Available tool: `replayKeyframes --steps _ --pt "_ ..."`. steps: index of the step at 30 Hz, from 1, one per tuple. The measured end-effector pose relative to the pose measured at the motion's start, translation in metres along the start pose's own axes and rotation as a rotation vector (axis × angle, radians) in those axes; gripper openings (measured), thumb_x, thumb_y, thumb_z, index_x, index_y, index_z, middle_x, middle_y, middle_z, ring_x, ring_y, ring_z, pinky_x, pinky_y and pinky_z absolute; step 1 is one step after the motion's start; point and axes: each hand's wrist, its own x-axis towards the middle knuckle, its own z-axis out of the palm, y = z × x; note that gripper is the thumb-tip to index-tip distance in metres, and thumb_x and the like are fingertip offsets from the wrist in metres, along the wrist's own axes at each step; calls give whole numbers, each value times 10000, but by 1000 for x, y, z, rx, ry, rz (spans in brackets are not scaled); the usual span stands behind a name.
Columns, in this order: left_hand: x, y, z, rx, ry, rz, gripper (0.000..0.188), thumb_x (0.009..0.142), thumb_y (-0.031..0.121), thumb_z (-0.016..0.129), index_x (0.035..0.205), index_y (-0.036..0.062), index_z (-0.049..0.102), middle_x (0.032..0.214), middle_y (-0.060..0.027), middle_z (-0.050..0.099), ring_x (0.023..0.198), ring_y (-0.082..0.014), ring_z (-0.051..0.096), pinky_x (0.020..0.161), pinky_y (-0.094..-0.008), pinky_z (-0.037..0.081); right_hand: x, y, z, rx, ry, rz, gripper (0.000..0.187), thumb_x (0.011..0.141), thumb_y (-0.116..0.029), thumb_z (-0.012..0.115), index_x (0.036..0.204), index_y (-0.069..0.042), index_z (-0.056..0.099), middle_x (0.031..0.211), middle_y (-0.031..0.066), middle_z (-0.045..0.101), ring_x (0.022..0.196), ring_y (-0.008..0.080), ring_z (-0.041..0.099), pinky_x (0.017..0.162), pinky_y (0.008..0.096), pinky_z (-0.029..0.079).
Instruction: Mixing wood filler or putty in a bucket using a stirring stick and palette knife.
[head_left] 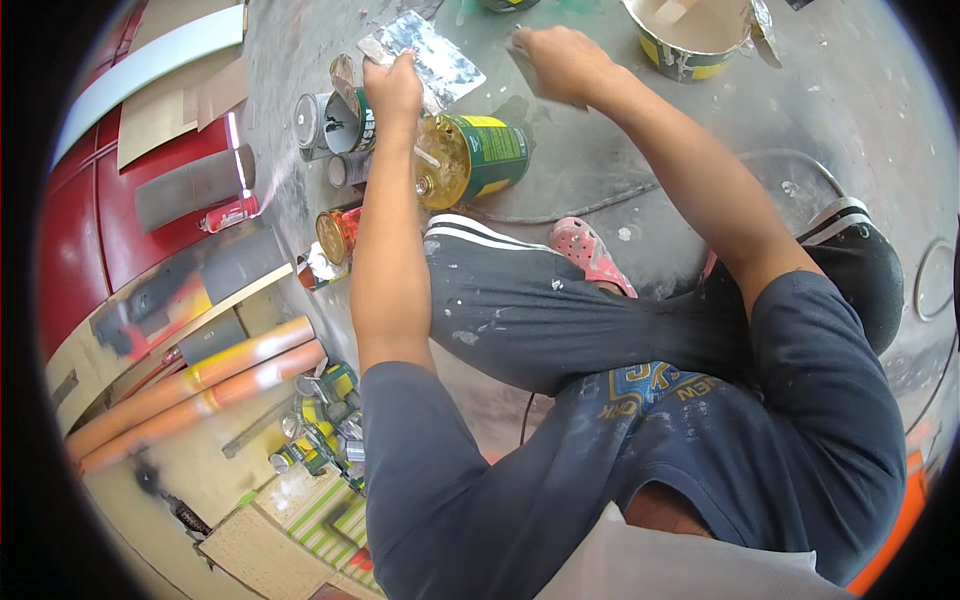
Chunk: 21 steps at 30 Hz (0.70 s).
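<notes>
My left hand (393, 88) is closed around the near left edge of a flat rectangular putty board (440, 62), smeared with white and dark grey-blue. To its right my right hand (568, 66) is closed, with a thin grey scraper (524, 68) showing along its left side; the fingers are partly hidden. A gap separates the scraper from the board. Below the board sits a large green and yellow tin (497, 157) with a stained yellowish top. Beside my left forearm are an opened tin (345, 122), a smaller grey tin (347, 170) and an orange-red tin (336, 236).
At the upper right stands a bucket (682, 60) of beige paste. A hose (610, 202) crosses the grey floor behind my knees and a pink clog (588, 252). To the left are red panels (78, 225), orange tubes (225, 385) and several tins (318, 430).
</notes>
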Motion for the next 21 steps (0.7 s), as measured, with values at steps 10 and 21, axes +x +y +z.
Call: replayKeyframes --steps 10,21 --pt "-21 28 -7 -145 -344 -294 311 781 -29 517 1088 -22 471 957 -110 590 806 -184 600 710 -292 498 29 24 -15 -5 395 -70 214 802 -124 542 984 -93 651 865 142 639 798 244 629 693 337 511" --pt "-4 34 -30 -552 -174 -387 127 778 -62 484 777 40 560 1148 -156 518 945 -245 534 839 -415 451 55 40 -22 1142 204 -53 182 803 -191 622 933 -68 656 767 66 632 708 127 591 649 292 486"
